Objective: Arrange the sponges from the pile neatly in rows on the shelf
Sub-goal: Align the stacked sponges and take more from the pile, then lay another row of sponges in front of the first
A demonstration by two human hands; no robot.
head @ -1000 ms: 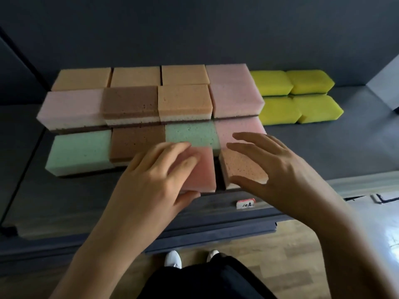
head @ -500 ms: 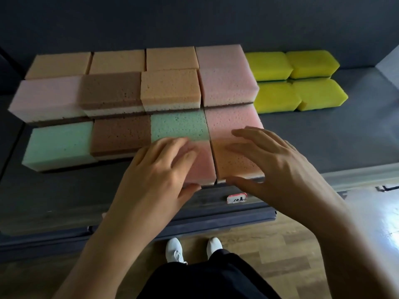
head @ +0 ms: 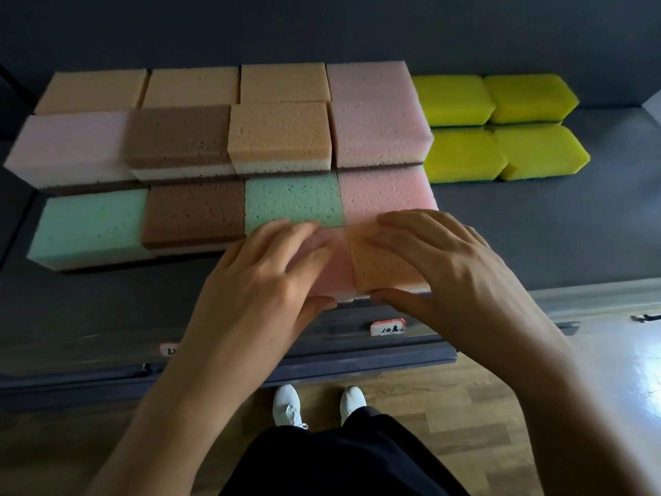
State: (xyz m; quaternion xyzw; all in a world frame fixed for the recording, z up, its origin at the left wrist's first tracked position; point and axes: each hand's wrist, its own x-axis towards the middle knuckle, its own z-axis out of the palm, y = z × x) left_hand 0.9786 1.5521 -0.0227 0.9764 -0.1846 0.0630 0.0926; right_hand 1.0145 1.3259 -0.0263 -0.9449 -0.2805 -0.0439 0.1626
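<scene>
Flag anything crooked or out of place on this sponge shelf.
Nothing is askew or damaged. The rows sit square and the yellow sponges form a tidy block. Only the front row is short: just the pink sponge under the left hand and the orange sponge under the right hand.

Small white tag point(head: 388, 327) with red border, stuck on shelf front edge point(head: 339, 329): handwritten "10" plus one character, unclear. Second tag point(head: 169, 349) further left on same edge, mostly hidden; only one stroke shows, "L" or "1", cannot tell.
</scene>
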